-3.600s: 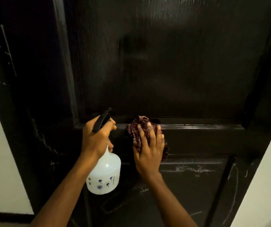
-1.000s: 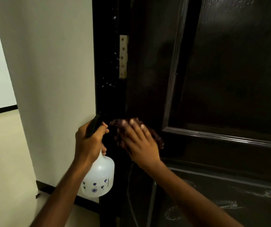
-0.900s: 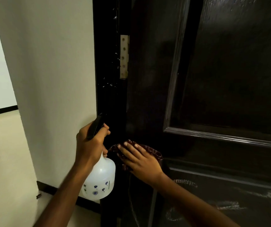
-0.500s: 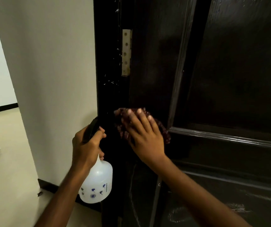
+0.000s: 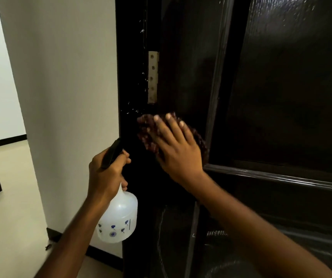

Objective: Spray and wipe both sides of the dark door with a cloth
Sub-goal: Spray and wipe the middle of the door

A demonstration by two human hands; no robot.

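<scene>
1. The right hand lies flat, fingers spread, pressing the cloth on the dark door below the hinge.
2. The left hand is closed around the spray bottle, beside the door edge.
3. Streaks low on this side look unwiped; the other side is hidden, so much remains, I think.

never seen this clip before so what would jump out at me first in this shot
The right hand is pressed flat over a dark reddish cloth on the hinge-side edge of the glossy dark door, just below a pale metal hinge. Lower left, the left hand grips the black trigger of a white spray bottle with small blue motifs. A pale wall fills the left, against the dark door.
</scene>
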